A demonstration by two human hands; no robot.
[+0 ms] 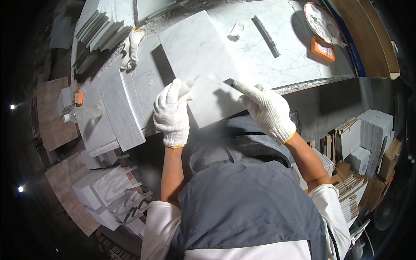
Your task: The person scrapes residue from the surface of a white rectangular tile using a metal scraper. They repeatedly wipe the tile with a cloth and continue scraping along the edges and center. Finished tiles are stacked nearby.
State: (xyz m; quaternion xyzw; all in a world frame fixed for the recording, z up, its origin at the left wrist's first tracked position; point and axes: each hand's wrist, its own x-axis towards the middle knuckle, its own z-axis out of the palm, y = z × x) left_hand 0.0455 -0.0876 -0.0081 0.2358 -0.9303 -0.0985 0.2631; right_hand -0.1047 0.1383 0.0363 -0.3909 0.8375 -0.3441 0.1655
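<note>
The left hand [172, 115], in a white knit glove, is curled around a small white bottle [185, 89] with a thin tip. The right hand [269, 110], gloved alike, pinches a dark blade [229, 82], index finger along it. Both tools are above the pale marble slab [201, 60] lying on the tabletop [288, 65]. Beyond the slab lie a crumpled white cloth [237, 30], a grey tube [265, 35], an orange box [323, 49] and a red-rimmed plate [306, 12] of white paste.
</note>
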